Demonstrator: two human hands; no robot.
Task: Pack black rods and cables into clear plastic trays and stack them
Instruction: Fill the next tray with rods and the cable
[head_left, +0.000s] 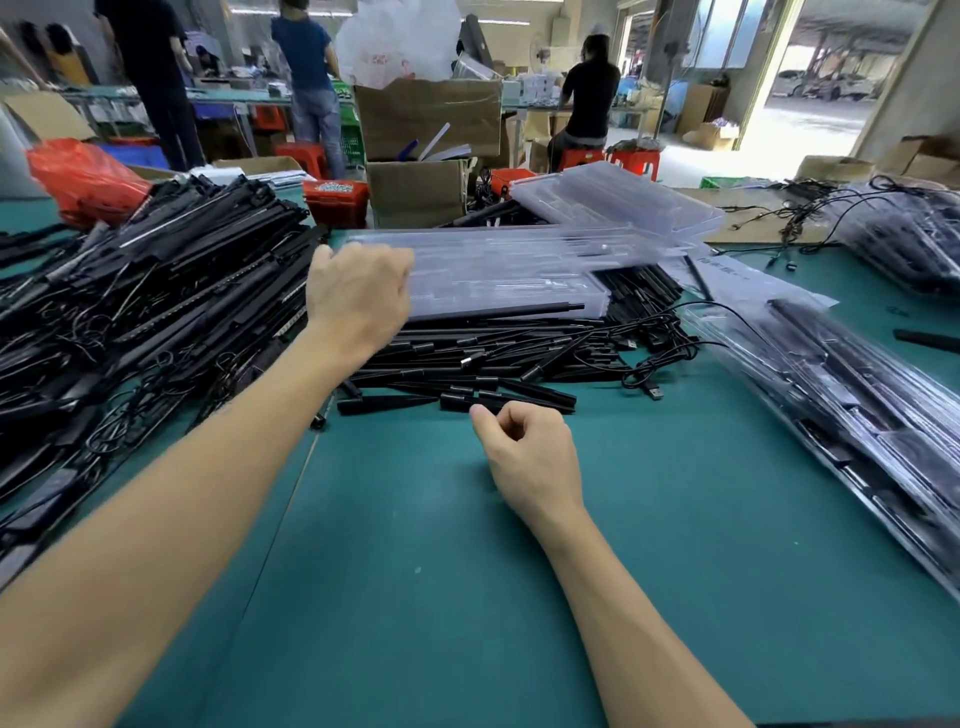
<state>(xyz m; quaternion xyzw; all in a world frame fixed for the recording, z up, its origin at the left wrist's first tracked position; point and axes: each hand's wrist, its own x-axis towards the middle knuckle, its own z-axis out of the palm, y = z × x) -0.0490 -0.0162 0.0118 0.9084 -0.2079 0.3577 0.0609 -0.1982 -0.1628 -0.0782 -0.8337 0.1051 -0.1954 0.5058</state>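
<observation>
Packing part-done; filled trays (852, 395) stacked right on table (467, 571); loose rods (467, 364) remain; left hand (358, 296) grips empty tray (498, 275); right hand (530, 447) curled, holding nothing.

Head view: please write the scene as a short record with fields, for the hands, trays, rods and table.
left hand: fingers curled at the near left end of the empty tray; grip hidden
right hand: curled, holds nothing, on the table just before the rods
empty tray: clear, lies on the rods
rods: black, loose pile with cables, mid table
packed trays: stacked at right, rods inside
spare trays: clear, behind the pile
</observation>
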